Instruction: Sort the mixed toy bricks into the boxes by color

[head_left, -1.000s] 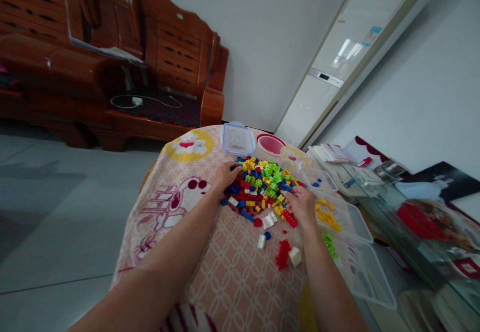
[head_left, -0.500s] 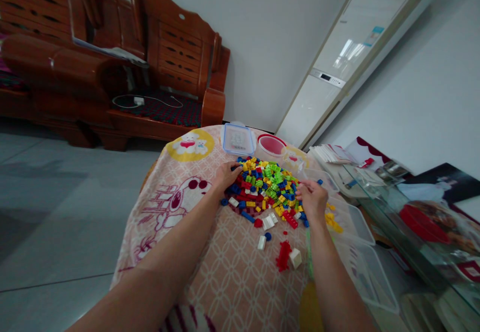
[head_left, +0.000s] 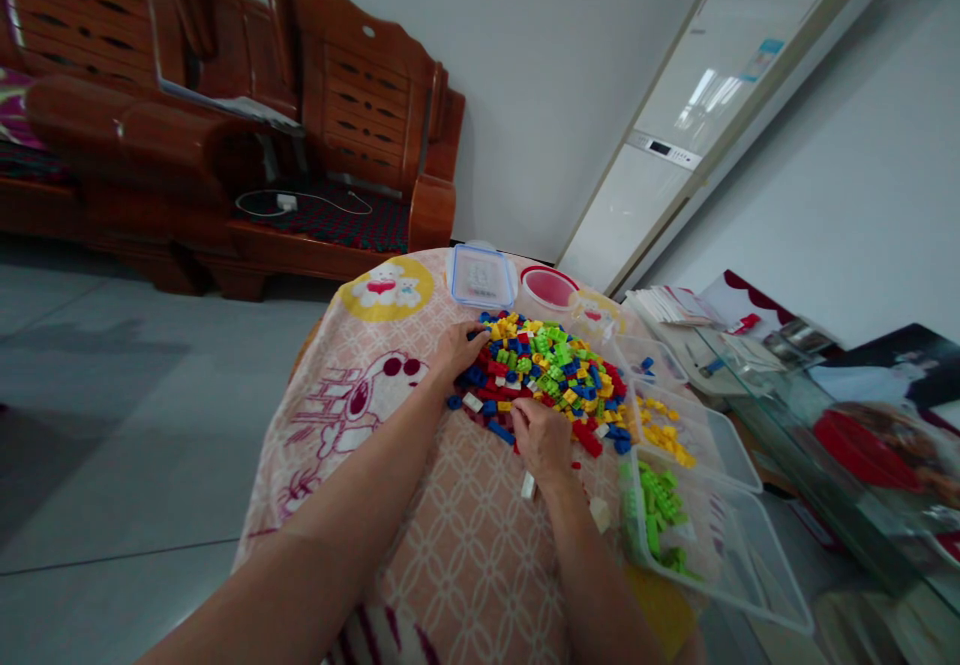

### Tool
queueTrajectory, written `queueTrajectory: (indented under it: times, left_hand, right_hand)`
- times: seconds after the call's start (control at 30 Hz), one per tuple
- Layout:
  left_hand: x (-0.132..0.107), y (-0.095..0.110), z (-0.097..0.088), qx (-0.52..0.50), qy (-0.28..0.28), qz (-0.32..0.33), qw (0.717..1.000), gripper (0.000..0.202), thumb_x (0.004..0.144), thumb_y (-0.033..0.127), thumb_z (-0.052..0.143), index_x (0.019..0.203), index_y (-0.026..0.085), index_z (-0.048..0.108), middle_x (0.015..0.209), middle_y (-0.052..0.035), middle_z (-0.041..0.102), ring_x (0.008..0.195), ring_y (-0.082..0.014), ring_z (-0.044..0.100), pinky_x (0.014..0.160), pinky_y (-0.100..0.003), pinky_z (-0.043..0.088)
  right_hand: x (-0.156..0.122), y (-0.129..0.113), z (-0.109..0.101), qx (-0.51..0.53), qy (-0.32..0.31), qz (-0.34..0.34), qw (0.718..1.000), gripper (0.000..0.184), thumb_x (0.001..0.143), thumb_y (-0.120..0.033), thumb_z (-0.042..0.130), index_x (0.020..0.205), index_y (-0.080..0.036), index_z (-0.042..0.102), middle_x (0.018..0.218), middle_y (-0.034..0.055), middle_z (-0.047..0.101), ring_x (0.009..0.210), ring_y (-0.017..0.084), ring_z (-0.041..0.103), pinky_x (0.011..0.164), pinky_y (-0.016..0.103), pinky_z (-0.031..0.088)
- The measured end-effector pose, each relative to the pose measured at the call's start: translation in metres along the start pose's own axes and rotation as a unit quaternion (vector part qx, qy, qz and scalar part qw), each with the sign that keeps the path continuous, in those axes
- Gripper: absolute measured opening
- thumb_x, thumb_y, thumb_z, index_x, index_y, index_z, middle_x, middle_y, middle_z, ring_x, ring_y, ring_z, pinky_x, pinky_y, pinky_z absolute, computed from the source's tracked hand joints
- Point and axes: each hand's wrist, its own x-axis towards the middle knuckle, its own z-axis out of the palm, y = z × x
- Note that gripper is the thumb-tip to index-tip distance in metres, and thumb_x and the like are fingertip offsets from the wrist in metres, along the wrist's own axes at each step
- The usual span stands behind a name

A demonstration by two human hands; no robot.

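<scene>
Dim, cool light reaches you. Beyond your right grip (head_left: 541,435), bright glare streaks the white unit (head_left: 660,150); well left of your left grip (head_left: 459,350), soft shadow darkens the floor (head_left: 105,425). Your bricks (head_left: 556,355) look slightly soft, and the view's edges look stretched.

L/R hands (head_left: 459,348) (head_left: 543,433) fwd, palm-dn

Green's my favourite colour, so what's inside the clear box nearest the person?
Bright green toy building bricks lie in the clear plastic box, mostly toward its left in the picture. Whatever is beneath them is covered.
</scene>
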Motion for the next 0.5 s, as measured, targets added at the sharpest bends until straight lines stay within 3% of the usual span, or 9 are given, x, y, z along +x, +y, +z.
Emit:
queueTrajectory:
  times: [0.17,0.3,0.5]
  left_hand:
    - [0.0,0.0,0.0,0.009,-0.001,0.008,1.0,0.034,0.09,0.03,0.058,0.116,0.02,0.078,0.115,-0.0066,0.078,0.107,-0.0239,0.07,0.099,-0.032,0.051]
    - [0.0,0.0,0.0,0.022,-0.003,0.004,1.0,0.035,0.092,0.031,0.057,0.117,0.018,0.077,0.117,-0.0074,0.077,0.107,-0.0238,0.07,0.098,-0.031,0.051]
    - [0.001,-0.002,0.002,0.017,0.002,0.003,1.0,0.034,0.092,0.03,0.058,0.118,0.02,0.076,0.121,-0.0062,0.076,0.109,-0.0227,0.069,0.1,-0.03,0.05]
  right_hand:
    - [-0.008,-0.003,-0.005,-0.027,-0.029,-0.068,0.997,0.018,0.092,-0.036,0.065,0.083,-0.023,0.074,0.085,0.0055,0.071,0.085,0.02,0.064,0.077,0.03,0.045]
    - [-0.011,-0.004,-0.008,-0.064,-0.078,-0.102,0.99,0.009,0.086,-0.033,0.072,0.084,-0.024,0.073,0.089,0.0064,0.069,0.091,0.024,0.061,0.081,0.034,0.046]
    - [-0.012,-0.003,-0.003,-0.03,-0.03,-0.081,0.996,0.011,0.092,-0.028,0.064,0.089,-0.023,0.073,0.089,0.0072,0.071,0.09,0.023,0.063,0.083,0.033,0.047]
